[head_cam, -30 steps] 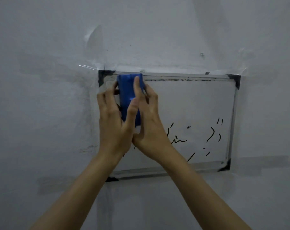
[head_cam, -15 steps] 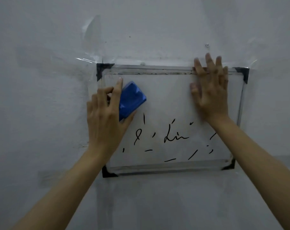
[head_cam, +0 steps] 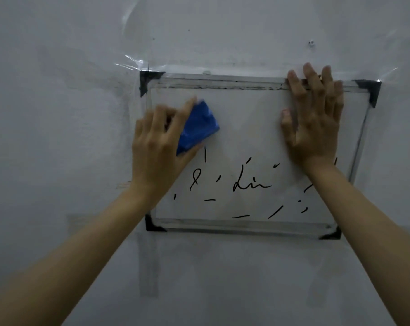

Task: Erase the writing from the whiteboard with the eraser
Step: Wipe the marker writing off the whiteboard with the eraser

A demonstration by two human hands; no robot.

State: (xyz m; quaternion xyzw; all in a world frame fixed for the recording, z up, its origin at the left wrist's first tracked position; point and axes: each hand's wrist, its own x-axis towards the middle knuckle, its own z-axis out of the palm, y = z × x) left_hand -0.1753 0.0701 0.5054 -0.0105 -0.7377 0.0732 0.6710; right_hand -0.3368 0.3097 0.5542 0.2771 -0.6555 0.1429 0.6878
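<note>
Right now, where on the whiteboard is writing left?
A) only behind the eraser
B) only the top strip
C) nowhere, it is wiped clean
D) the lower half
D: black marks remain across the lower half of the whiteboard, below the blue eraser held by the left hand.

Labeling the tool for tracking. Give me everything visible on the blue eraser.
The blue block-shaped eraser looks like plastic or foam with a slightly glossy face; its material is uncertain. It is tilted diagonally, pressed against the upper-left area of the white metal-framed whiteboard, just above the remaining black marks. The left hand holds it in a grip, fingers over its left part and thumb under its lower edge. Its edges are motion-blurred.
</note>
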